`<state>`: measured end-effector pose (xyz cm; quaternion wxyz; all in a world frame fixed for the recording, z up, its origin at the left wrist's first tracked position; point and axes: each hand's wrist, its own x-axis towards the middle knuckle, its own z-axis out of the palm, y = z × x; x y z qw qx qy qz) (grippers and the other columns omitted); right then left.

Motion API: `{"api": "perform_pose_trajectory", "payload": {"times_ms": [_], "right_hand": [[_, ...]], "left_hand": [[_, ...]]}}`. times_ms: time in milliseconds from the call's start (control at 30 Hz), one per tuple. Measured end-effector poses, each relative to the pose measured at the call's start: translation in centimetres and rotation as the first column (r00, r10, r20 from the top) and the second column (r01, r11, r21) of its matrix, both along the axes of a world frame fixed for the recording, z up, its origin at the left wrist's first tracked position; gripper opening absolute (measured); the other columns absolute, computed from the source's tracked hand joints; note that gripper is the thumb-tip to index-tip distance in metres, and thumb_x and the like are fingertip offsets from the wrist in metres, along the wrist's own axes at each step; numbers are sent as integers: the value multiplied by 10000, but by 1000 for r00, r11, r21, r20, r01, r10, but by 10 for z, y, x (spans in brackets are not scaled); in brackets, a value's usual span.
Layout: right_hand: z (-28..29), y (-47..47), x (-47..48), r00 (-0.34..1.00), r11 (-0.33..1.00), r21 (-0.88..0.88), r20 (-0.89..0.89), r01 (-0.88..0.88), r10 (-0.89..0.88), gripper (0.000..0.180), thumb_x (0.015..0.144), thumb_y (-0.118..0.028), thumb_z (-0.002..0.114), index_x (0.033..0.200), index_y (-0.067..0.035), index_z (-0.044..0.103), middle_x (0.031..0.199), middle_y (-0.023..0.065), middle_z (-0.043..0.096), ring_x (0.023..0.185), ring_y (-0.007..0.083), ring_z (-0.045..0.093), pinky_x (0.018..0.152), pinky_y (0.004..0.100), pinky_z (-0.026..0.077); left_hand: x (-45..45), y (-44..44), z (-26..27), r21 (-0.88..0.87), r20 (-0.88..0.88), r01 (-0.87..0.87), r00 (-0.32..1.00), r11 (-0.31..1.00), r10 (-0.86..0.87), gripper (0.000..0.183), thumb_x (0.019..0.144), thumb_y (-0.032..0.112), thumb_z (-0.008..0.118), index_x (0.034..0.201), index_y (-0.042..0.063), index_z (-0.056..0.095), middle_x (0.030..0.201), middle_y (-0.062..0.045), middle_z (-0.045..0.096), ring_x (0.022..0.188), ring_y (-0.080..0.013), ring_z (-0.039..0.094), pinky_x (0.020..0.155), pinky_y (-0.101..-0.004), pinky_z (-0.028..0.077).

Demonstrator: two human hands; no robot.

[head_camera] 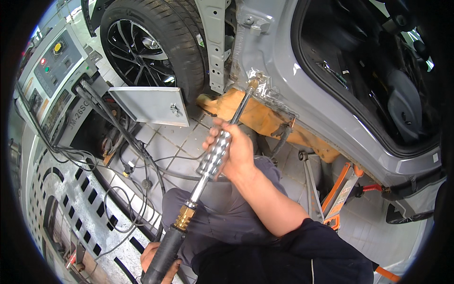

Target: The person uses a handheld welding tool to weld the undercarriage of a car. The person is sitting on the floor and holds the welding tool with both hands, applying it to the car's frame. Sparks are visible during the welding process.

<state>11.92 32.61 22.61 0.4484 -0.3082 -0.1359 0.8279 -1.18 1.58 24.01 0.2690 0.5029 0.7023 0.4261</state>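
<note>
A slide hammer dent puller runs diagonally across the middle, its brass-coloured tip against the bare, dented metal [263,87] at the foot of the car's grey door pillar [280,53]. My right hand [239,149] is closed around its ribbed chrome sliding weight [215,152]. Lower left, my left hand [161,262] holds the black rear handle [165,254], behind a brass fitting [184,216]. The handle partly hides that hand. The puller's steel shaft [242,106] shows between the weight and the tip. Whether the tip is fixed to the metal, I cannot tell.
A wheel [142,53] stands upper left beside a dent-pulling welder [58,67] with an opened metal door [152,106]. Cables [136,149] trail across floor and perforated metal frame [74,209]. Under the sill lie orange-brown sheeting [234,103] and an orange tool [340,191]. The car's door opening is at right.
</note>
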Motion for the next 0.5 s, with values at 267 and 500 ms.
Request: {"api": "perform_pose_trajectory", "payload": {"times_ms": [267, 500], "right_hand": [[-3, -57, -5, 998, 999, 34, -63, 12, -10, 239, 886, -191, 476, 1048, -16, 476, 800, 79, 542, 704, 208, 555, 654, 363, 511], [-6, -34, 1, 996, 997, 15, -33, -79, 79, 220, 908, -155, 467, 1066, -2, 484, 797, 75, 550, 688, 196, 581, 642, 366, 548]], "left_hand": [[9, 0, -14, 49, -57, 21, 998, 999, -18, 364, 590, 187, 781, 832, 5, 579, 756, -125, 596, 666, -303, 595, 629, -369, 458], [12, -1, -7, -29, -10, -43, 999, 999, 43, 399, 602, 207, 794, 875, -8, 597, 747, -131, 600, 665, -293, 602, 624, -367, 460]]}}
